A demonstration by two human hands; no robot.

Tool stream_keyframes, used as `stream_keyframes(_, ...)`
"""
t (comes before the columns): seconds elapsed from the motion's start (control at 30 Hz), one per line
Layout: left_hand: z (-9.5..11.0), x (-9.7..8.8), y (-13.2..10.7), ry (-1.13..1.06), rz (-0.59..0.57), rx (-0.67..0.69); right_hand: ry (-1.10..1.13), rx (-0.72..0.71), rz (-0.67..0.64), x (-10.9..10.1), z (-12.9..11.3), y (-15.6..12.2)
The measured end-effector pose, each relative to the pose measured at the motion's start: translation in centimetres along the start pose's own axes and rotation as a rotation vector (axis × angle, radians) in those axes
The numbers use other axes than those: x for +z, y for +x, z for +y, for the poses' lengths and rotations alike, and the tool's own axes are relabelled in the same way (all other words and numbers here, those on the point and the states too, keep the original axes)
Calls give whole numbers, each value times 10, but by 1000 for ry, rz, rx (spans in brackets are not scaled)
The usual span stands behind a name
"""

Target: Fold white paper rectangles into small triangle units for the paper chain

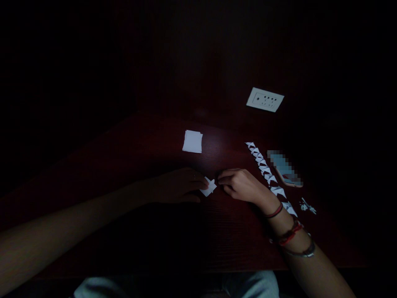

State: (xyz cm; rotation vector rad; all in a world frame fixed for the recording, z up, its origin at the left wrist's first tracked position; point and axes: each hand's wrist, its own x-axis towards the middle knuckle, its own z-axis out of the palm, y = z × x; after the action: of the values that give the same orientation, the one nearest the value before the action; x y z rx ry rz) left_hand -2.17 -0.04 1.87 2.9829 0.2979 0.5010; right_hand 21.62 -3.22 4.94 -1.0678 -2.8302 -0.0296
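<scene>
A small piece of folded white paper (211, 188) lies on the dark red table in front of me. My left hand (182, 185) reaches in from the left, its fingers stretched out and their tips resting on the paper's left part; the thumb stays apart below. Just right of the paper, with a small gap, is my right hand (237, 183). Its fingers are curled in towards the thumb, and whatever they may hold is hidden in shadow. Further away, a stack of square white paper sheets (192, 142) lies flat.
A row of folded white paper pieces (262, 162) runs along the right, partly behind my right forearm. Beyond it lie a phone (287, 171) and a small pale tangled thing (307, 206). A wall socket (265, 99) is at the back; the table (124, 145) is dimly lit.
</scene>
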Motion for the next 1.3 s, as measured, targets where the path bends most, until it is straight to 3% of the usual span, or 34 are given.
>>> stream_keyframes(0.13, 1, -1, 0, -15, -9, -15, 23, 25, 82, -1, 2, -2)
stream_keyframes(0.4, -3, -2, -3, -30, 22, -12, 76, -14, -7, 5, -2, 1)
stream_keyframes(0.6, -4, -6, -4, -76, 5, -150, 35, 72, 44, 6, 2, 0)
stream_keyframes(0.8, -4, -6, -4, 21, -16, -58, 48, 105, 102, 1, 1, -2)
stream_keyframes(1.0, -1, -5, -5, 26, -28, -78, 104, 56, 40, 8, -1, 1)
stream_keyframes(1.3, 1, 4, 3, -8, 33, -89, 315, 51, 71, 7, 5, 5)
